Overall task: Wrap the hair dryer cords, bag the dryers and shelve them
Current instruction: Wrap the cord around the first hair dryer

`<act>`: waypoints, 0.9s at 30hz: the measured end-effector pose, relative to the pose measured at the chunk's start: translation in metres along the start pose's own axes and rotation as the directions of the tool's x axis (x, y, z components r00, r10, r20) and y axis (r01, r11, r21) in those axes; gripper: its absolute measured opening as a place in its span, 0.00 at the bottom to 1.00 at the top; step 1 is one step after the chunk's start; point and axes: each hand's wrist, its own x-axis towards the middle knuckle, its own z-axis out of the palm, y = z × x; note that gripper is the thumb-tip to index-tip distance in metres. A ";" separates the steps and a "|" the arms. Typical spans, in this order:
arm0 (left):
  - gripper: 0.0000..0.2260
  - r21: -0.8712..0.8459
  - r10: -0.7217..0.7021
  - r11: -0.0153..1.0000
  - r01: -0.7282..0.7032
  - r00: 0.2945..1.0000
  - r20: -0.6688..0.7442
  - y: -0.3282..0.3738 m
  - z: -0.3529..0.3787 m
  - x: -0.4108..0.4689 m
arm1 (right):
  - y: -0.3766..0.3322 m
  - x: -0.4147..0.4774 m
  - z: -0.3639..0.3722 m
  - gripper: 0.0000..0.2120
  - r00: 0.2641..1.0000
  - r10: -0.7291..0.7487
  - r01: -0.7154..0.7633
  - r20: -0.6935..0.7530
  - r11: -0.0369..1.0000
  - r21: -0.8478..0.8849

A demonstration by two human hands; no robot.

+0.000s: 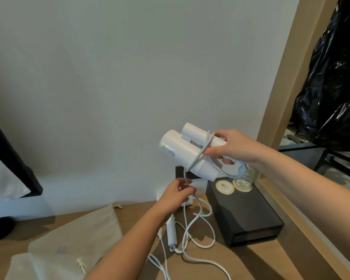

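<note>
one white hair dryer (178,150) is hanging above the bench (261,265), its barrel slanting, one end facing up-left toward the wall. the right hand (228,146) is gripping the folded handle and a cord (198,221) loop. the left hand (178,197) is pinching the cord below. two cloth bags (79,235) are lying on the left, and one black box (245,217) is sitting on the right, with slack cord between.
</note>
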 end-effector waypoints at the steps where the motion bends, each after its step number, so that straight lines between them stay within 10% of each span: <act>1: 0.08 -0.038 0.001 0.999 -0.002 1.000 -0.014 -0.001 0.000 0.000 | 0.001 0.001 -0.002 0.11 1.000 0.003 -0.003 -0.005 1.000 0.001; 7: 0.12 -0.138 -0.020 0.990 0.016 1.000 -0.024 0.007 -0.007 -0.012 | 0.011 0.006 -0.005 0.12 0.999 0.037 -0.038 -0.019 0.999 -0.013; 13: 0.15 0.211 0.014 0.977 0.006 0.996 -0.093 0.023 -0.017 -0.038 | 0.022 0.013 -0.001 0.14 0.995 0.043 -0.041 -0.088 0.999 0.023; 19: 0.14 0.696 0.195 0.705 -0.135 0.981 -0.008 0.046 -0.026 -0.059 | 0.027 0.021 -0.002 0.13 0.991 0.112 -0.103 -0.074 0.988 0.118; 27: 0.15 0.874 0.328 0.396 -0.281 0.932 0.151 0.074 -0.037 -0.073 | 0.032 0.025 0.012 0.21 0.985 0.058 -0.069 -0.164 0.995 -0.066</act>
